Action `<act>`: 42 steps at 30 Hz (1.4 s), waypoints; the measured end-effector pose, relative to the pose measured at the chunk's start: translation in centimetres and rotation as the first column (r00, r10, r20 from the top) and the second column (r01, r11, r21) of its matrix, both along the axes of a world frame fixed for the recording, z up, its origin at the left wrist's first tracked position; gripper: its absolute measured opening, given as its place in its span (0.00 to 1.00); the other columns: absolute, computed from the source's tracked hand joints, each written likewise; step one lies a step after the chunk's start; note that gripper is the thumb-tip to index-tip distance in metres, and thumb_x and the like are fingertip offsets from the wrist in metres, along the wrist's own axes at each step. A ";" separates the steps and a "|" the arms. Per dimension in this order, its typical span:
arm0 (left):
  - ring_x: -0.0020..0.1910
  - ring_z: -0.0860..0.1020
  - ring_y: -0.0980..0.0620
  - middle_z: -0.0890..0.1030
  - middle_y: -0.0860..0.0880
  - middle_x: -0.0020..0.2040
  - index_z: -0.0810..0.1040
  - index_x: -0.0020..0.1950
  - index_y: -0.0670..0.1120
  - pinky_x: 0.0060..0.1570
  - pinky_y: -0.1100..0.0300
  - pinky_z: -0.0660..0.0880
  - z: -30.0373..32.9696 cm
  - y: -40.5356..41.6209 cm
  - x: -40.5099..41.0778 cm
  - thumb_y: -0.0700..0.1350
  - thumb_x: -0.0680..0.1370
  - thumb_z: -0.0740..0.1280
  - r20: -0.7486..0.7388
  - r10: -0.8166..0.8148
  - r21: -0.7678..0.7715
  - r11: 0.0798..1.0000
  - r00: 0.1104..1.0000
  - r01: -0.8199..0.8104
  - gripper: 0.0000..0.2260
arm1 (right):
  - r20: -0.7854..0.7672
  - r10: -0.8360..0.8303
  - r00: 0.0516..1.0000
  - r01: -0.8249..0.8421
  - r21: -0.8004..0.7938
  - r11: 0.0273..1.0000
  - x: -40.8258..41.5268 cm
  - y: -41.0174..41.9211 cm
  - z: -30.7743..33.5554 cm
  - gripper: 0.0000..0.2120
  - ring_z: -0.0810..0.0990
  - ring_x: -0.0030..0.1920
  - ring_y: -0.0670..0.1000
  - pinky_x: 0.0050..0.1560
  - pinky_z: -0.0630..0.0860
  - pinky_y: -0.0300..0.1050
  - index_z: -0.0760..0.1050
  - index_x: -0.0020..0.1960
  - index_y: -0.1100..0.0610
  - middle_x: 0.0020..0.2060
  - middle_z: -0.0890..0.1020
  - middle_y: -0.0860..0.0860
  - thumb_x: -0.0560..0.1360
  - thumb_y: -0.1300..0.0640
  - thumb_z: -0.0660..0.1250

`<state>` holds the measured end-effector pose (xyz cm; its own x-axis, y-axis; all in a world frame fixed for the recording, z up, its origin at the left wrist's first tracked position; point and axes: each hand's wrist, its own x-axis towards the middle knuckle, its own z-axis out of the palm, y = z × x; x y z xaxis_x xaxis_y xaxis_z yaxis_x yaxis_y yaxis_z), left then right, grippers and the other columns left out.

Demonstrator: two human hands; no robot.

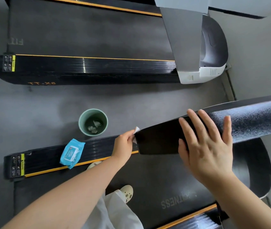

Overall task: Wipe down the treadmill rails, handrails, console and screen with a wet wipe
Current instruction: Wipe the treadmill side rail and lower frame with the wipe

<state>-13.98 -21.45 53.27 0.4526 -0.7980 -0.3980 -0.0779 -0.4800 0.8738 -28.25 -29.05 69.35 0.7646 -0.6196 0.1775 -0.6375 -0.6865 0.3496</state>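
1. Only one view: from up on the head, looking forward and steeply down.
2. Wide lens, so straight edges bend near the borders.
3. Very near the two bare arms, coming in from the bottom edge; left hand and right hand sit in the lower middle.
4. Close below: a black handrail crossing the right side, with the belt and a shoe straight under the camera.
5. Farther off, at the top: a second treadmill, seen from above.
6. Grey floor between the two machines, with a green bin seen straight into from above.
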 end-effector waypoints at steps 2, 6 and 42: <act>0.59 0.77 0.45 0.79 0.41 0.58 0.73 0.66 0.37 0.52 0.71 0.66 0.0 0.4 -0.8 0.33 0.80 0.58 -0.027 0.061 0.046 0.997 0.998 -0.059 0.15 | 0.006 0.008 1.000 -0.008 -0.002 1.000 0.0 0.0 0.0 0.19 0.67 0.66 0.57 0.72 0.47 0.61 0.76 0.62 0.59 0.64 0.76 0.58 0.75 0.53 0.58; 0.39 0.73 0.50 0.77 0.47 0.40 0.75 0.65 0.39 0.39 0.72 0.64 1.5 2.3 -3.1 0.35 0.81 0.57 0.083 0.106 -0.025 0.994 0.991 -0.104 0.14 | 0.025 0.016 1.000 -0.016 -0.005 1.000 -0.1 -0.1 -0.1 0.19 0.67 0.67 0.57 0.72 0.46 0.61 0.75 0.62 0.58 0.64 0.76 0.58 0.75 0.52 0.58; 0.43 0.75 0.52 0.75 0.49 0.39 0.74 0.56 0.42 0.43 0.67 0.73 6.3 -0.9 -10.4 0.36 0.80 0.59 -0.613 0.770 0.598 0.306 -0.177 -0.741 0.07 | 0.081 0.226 0.971 -0.225 -0.020 0.974 -1.3 -1.0 -0.5 0.19 0.71 0.66 0.62 0.70 0.50 0.61 0.76 0.61 0.60 0.64 0.75 0.60 0.76 0.51 0.58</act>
<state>-24.38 -22.34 59.53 0.2535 -0.1189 -0.9600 0.9355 0.2825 0.2121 -29.53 -30.07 68.89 0.8668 -0.4309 0.2511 -0.4937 -0.8125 0.3100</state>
